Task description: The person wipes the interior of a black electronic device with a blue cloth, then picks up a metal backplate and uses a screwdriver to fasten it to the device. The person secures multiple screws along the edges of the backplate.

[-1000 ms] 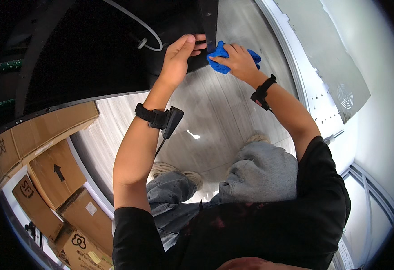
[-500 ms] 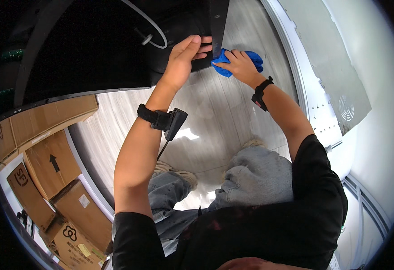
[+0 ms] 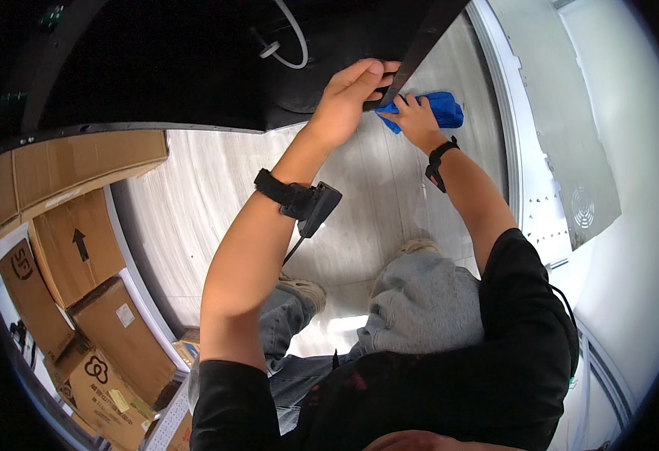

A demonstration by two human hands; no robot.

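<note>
A large black cabinet point(image 3: 171, 83) with an open, dark inside fills the upper left. My left hand point(image 3: 348, 98) is at its inner side, fingers stretched toward the black edge strip point(image 3: 428, 46) and apart; whether the tips press on it is hard to tell. On the other side of that strip, my right hand point(image 3: 419, 126) grips a bunched blue cloth point(image 3: 445, 110) against the strip's lower end. Part of the cloth bulges out to the right of the fingers. A white cable point(image 3: 297, 34) loops inside the cabinet.
Cardboard boxes point(image 3: 81, 240) are stacked on a white-framed rack at the left. Light wood-look flooring point(image 3: 186, 203) lies beneath me, with my shoes on it. A white wall frame point(image 3: 511, 128) and a grey perforated panel point(image 3: 577, 143) stand along the right.
The cabinet's edge strip now slants more and lies farther right in view. Both hands have shifted right along with it, the right one still holding the blue cloth.
</note>
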